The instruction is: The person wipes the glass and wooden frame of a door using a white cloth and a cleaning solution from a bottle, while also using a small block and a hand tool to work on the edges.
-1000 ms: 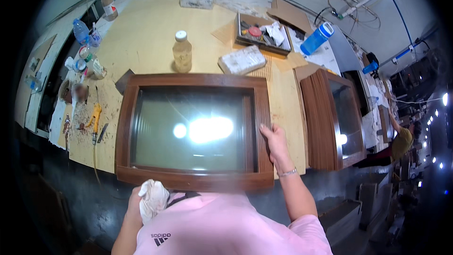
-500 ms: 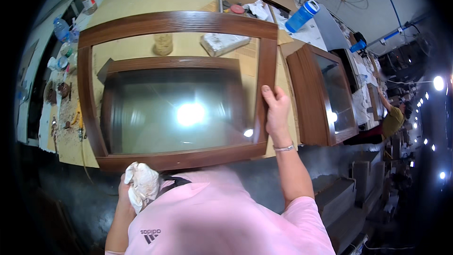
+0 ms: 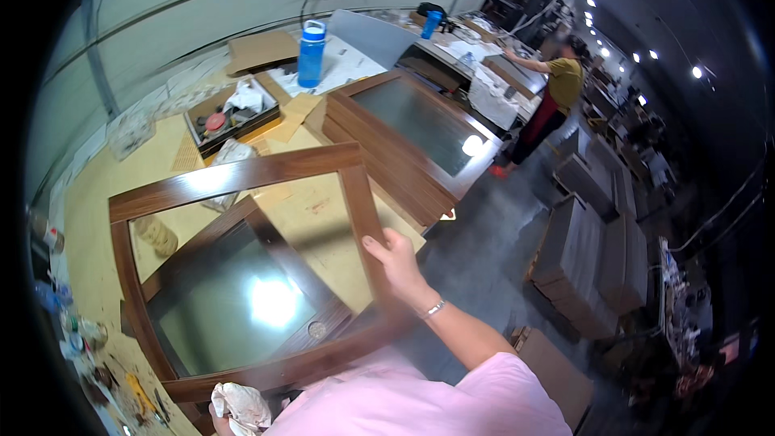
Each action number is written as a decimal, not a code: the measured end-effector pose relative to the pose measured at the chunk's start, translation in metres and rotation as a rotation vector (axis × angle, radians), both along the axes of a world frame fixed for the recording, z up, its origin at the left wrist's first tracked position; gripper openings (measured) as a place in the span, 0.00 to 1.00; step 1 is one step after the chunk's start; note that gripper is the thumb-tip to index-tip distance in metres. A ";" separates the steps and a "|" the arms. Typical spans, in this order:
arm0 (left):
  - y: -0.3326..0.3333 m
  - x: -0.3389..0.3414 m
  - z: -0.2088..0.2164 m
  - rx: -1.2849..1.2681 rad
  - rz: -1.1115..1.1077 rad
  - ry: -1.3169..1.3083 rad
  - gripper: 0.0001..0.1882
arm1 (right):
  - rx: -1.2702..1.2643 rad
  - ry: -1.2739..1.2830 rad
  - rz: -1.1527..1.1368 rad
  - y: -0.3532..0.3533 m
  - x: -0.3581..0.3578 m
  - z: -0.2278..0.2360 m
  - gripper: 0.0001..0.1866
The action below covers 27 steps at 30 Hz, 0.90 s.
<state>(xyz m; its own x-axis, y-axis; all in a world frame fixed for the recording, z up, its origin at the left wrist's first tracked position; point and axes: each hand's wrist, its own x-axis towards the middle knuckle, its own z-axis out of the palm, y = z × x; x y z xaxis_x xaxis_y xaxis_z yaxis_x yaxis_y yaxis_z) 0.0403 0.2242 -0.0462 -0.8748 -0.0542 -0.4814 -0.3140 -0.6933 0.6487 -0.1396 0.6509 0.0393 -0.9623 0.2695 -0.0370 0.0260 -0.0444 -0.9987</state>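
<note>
A brown wood-grain door frame (image 3: pixel 234 169) with a see-through middle is held up, tilted, above the bench. Whether it holds glass I cannot tell. My right hand (image 3: pixel 400 268) is closed round its right side, thumb on the upper face. At the frame's lower left edge my left hand (image 3: pixel 219 422) is closed on a crumpled white cloth (image 3: pixel 240 408); its fingers are mostly hidden. Beneath the frame, a brown-framed glass door (image 3: pixel 234 307) lies askew on the bench, reflecting a bright lamp.
Stacked brown glass doors (image 3: pixel 387 161) lie to the right. Behind are a tray of odds and ends (image 3: pixel 234 117) and a blue bottle (image 3: pixel 312 56). A tan jar (image 3: pixel 156 236) stands under the frame. Grey stacks (image 3: pixel 577 250) line the floor; a person (image 3: pixel 561 85) works farther off.
My view has swung to the right. The held frame has turned relative to the door beneath, which now lies askew under it. Both hands keep their hold.
</note>
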 end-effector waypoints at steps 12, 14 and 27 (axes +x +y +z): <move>0.206 -0.203 0.085 0.011 -0.174 0.043 0.14 | 0.101 -0.074 -0.354 0.184 0.029 0.012 0.10; 0.252 -0.245 0.084 -0.142 -0.212 0.133 0.11 | 0.134 0.004 -0.436 0.224 0.021 -0.013 0.09; 0.422 -0.536 0.049 -0.387 -0.384 0.152 0.12 | 0.068 0.088 -0.797 0.334 -0.118 -0.049 0.09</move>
<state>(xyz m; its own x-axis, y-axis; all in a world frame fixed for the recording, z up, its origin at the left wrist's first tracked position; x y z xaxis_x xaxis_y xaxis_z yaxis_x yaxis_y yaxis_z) -0.4959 0.6459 0.0032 -0.9246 0.1339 -0.3566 -0.3798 -0.2503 0.8906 -0.2578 0.9846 -0.0092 -0.4780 0.8755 0.0713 -0.0670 0.0445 -0.9968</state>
